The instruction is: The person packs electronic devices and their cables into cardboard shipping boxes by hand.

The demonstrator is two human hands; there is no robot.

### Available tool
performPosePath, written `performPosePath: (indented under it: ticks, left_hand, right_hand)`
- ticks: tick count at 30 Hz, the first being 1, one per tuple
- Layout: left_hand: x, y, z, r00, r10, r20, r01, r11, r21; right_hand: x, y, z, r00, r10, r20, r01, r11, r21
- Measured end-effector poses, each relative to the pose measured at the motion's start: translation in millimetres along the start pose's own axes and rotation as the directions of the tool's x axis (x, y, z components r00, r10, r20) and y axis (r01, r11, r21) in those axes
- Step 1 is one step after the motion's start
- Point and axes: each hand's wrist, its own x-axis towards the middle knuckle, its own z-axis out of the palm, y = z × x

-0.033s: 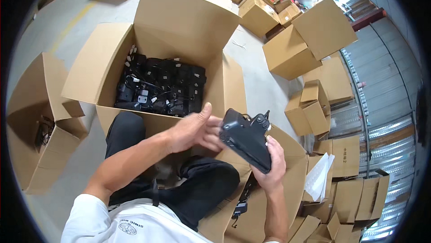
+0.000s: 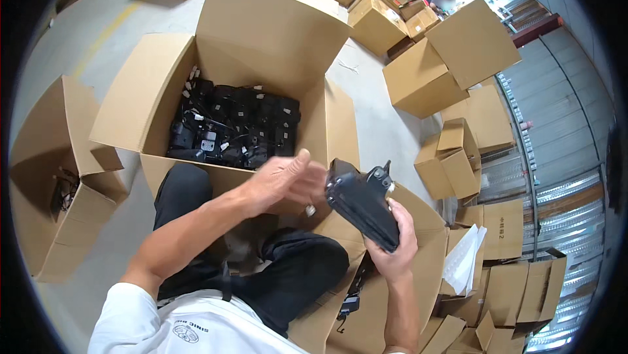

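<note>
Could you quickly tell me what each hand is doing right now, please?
Left hand: open, fingers touching the end of the black device.
Right hand: closed around the black device from below.

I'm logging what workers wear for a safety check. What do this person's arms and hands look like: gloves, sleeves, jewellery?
Both hands are bare, with no gloves: the left hand and the right hand. Both forearms are uncovered too. A short white sleeve covers the left upper arm. No watch or wristband shows on either wrist; rings cannot be made out.

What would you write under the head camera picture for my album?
Right hand holds a black device, left hand touching its end, above a big open cardboard box full of black parts.
</note>
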Motion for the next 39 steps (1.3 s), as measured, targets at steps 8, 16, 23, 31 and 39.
performPosePath:
  ticks: [8, 16, 23, 31, 39]
  left_hand:
    - [17, 26, 0, 0.987, 0.157, -0.03, -0.149, 0.971, 0.189]
    - [11, 16, -34, 0.995, 0.047, -0.09, -0.061, 0.985, -0.162]
    - [22, 45, -75, 0.974, 0.221, -0.044, -0.222, 0.975, -0.016]
    - [-28, 111, -178, 0.56, 0.635, -0.533, -0.06, 0.672, 0.738]
    - [-144, 23, -247, 0.653, 0.655, -0.379, 0.451, 0.065, 0.89]
  right_hand:
    - [28, 24, 43, 0.725, 0.544, 0.423, -0.66, 0.371, 0.654]
    - [68, 13, 58, 0.632, 0.379, 0.676, -0.732, 0.006, 0.681]
    - [132, 8, 70, 0.77, 0.417, 0.483, -0.638, 0.535, 0.554]
    - [239, -14, 125, 0.99, -0.082, -0.118, 0.096, 0.989, 0.113]
    - [169, 57, 303, 0.439, 0.206, 0.875, -0.501, 0.864, 0.048]
